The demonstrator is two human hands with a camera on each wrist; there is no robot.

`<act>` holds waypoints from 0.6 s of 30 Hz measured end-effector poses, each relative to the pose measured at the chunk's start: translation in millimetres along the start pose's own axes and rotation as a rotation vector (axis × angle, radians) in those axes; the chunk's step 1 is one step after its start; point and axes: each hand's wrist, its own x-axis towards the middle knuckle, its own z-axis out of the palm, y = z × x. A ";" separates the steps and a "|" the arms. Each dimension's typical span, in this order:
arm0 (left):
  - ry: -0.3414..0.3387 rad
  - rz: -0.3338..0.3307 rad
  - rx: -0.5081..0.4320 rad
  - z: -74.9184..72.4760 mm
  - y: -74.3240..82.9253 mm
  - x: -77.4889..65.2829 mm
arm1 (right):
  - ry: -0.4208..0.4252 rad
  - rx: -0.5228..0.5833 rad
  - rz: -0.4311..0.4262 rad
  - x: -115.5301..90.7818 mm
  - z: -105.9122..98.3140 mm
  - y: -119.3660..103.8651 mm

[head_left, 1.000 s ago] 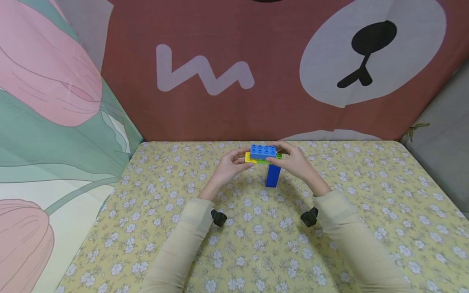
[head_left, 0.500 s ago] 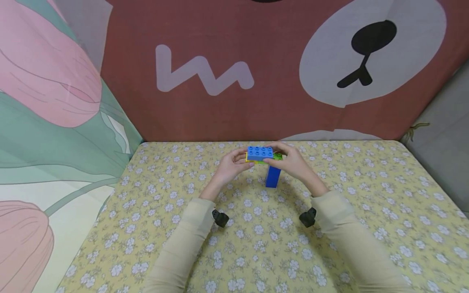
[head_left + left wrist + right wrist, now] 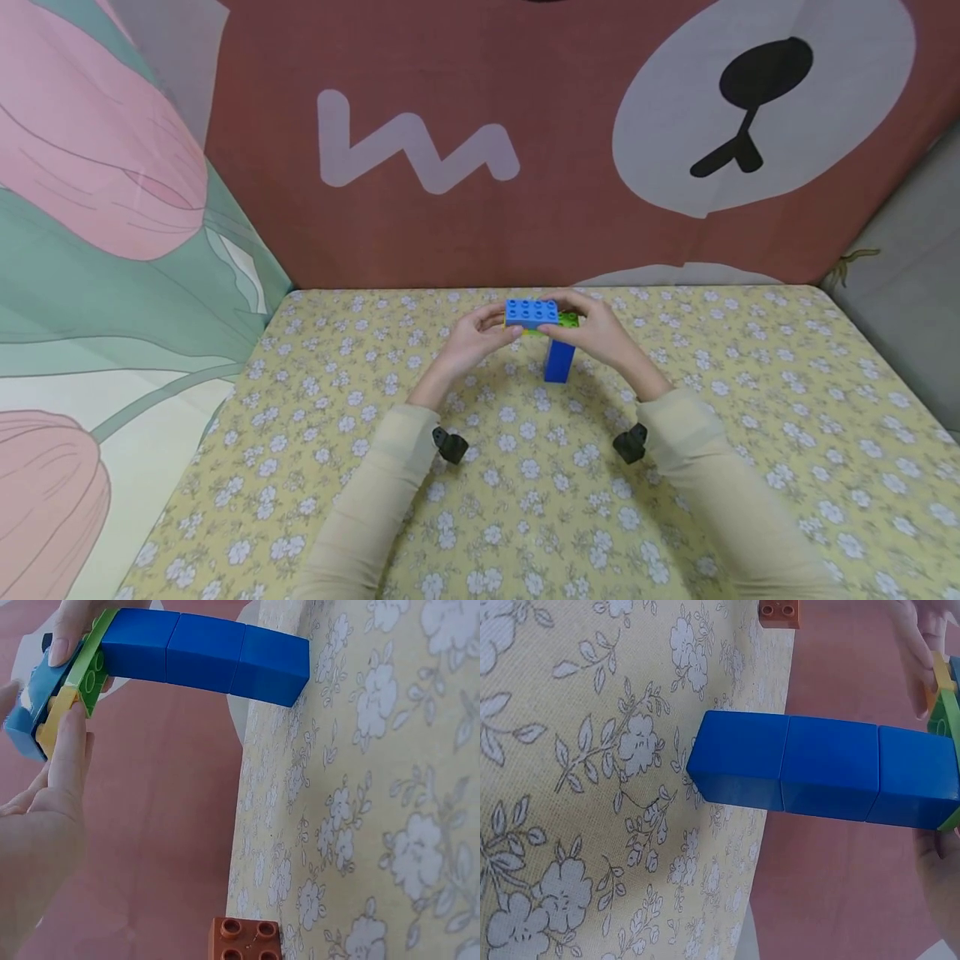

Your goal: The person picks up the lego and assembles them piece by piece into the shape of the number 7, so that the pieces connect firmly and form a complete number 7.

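A column of three stacked dark blue toy bricks stands on the flowered cloth. On its top lies a flat green brick, reaching out to the left. Left of the column, a yellow brick sits on the green one's outer part. A light blue eight-stud brick lies uppermost, covering most of the yellow. My left hand pinches the yellow brick's left end, one finger beneath it. From the right, my right hand pinches the light blue brick, thumb in front and fingers behind.
A brown brick with studs lies on the cloth near its far edge, hidden in the head view. The flowered tablecloth runs back to a wall hanging with a bear print. Each wrist wears a small black camera.
The light blue brick has shifted slightly left, now covering nearly all the yellow brick and showing more green at the right. My right fingers moved left with it; the dark blue column stayed put.
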 end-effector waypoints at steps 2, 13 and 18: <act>-0.008 0.000 -0.065 0.8 0.8 -0.3 | 0.000 -0.004 -0.008 0.1 0.0 0.1; 0.081 -0.041 -0.191 7.8 7.1 -0.1 | 0.006 -0.021 -0.028 0.6 1.2 2.2; 0.107 -0.063 -0.201 9.0 9.8 0.1 | 0.005 -0.019 -0.023 0.5 2.1 2.1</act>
